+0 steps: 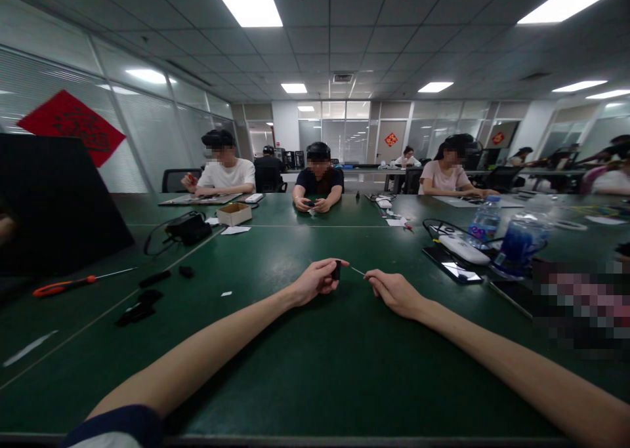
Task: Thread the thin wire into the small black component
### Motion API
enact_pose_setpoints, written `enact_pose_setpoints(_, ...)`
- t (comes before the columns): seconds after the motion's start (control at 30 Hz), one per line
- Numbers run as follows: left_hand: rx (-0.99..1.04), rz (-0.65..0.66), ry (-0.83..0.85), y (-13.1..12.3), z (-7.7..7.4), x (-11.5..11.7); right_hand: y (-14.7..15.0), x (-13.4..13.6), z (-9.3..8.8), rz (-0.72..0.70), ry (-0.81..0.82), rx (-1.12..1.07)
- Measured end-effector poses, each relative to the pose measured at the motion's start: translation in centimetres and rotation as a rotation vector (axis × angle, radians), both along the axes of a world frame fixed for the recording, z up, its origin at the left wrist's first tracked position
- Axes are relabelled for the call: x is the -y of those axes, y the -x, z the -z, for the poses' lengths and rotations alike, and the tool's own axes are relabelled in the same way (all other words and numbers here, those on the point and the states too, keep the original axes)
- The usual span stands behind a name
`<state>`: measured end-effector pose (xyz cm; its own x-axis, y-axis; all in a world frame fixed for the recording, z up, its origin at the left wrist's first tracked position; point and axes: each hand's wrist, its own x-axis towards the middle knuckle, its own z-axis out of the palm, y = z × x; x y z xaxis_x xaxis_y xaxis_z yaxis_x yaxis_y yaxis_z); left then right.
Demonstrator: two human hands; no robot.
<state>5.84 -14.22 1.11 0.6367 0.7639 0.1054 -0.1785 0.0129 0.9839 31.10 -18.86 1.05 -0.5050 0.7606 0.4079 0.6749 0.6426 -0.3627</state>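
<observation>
My left hand (315, 283) is closed around a small black block-shaped piece (336, 270), held above the green table (305, 356), with the index finger stretched out past it. My right hand (395, 294) pinches a thin metal rod (358, 272). The rod points left toward the tip of my left index finger. Whether it touches that fingertip I cannot tell. Most of the black piece is covered by my fingers, and the rod's other end is hidden in my right hand.
To the left lie an orange-handled screwdriver (66, 286), black scraps (138, 309) and a black panel (59, 205). An open cardboard box (234, 214) sits farther back. On the right are a phone (455, 266), a white device (463, 248) and bottles (522, 241). People (319, 182) sit across the table.
</observation>
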Motion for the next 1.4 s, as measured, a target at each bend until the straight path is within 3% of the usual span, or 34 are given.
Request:
enact_pose_setpoints(0.77, -0.012, -0.022, 0.02, 0.03, -0.06, 0.01, -0.03, -0.14, 0.08, -0.006, 0.007, -0.027)
enact_pose_setpoints(1.4, -0.097, -0.035, -0.099, -0.04, -0.07, 0.31, 0.15, 0.07, -0.07, 0.041, -0.043, -0.023)
